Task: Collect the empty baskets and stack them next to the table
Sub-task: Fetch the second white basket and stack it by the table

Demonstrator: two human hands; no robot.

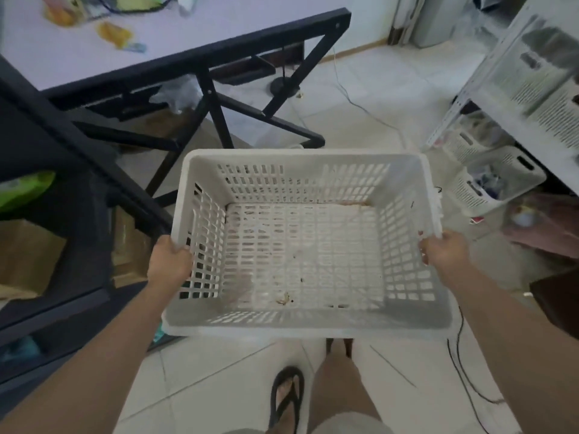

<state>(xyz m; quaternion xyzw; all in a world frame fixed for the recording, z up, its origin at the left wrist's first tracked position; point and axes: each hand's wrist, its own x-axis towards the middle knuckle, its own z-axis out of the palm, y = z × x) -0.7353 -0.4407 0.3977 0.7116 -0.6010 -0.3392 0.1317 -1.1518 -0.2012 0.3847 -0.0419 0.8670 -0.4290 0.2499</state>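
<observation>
Both forearms are reaching up from the bottom corners of the frame, over a foot in a black flip-flop (286,399) at bottom centre. Left hand (170,261) and right hand (445,250) are each gripping a long-side rim of the white slotted basket (300,322), fingers curled over the edges; an even two-sided hold is likely keeping it level and clear of the floor. Basket is sitting mid-frame, carried, empty apart from some small debris on its base. Black-framed folding table (188,54) with a pale top is filling the upper left, clutter on it blurred. White shelving (470,89) at right is holding more baskets; one loaded basket (498,180) is resting on the pale tiled floor (391,76). Loose cables are trailing across the tiles.
</observation>
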